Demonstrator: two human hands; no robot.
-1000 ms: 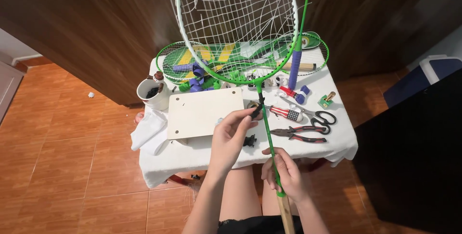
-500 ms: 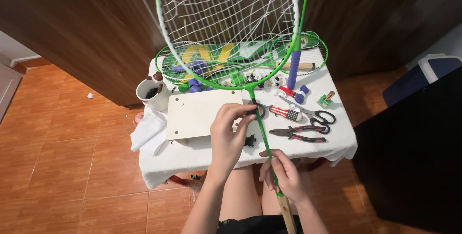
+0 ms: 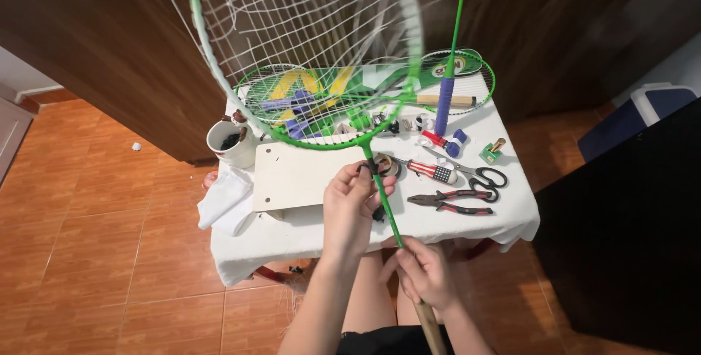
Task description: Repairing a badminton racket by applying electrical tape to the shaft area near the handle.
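Note:
I hold a green badminton racket upright over the table, its white strings loose and broken. My left hand pinches the thin green shaft just below the head. My right hand grips the shaft lower down, just above the wooden handle. The racket head fills the upper part of the view and tilts to the left.
A small table with a white cloth carries a pale board, a white cup, two more green rackets, scissors, red-handled pliers, grip tape rolls and small parts. Dark wooden doors stand behind; a dark cabinet sits at right.
The racket head has swung leftward and nearer to the camera. My left hand has slid a little up the shaft toward the head. My right hand keeps its hold.

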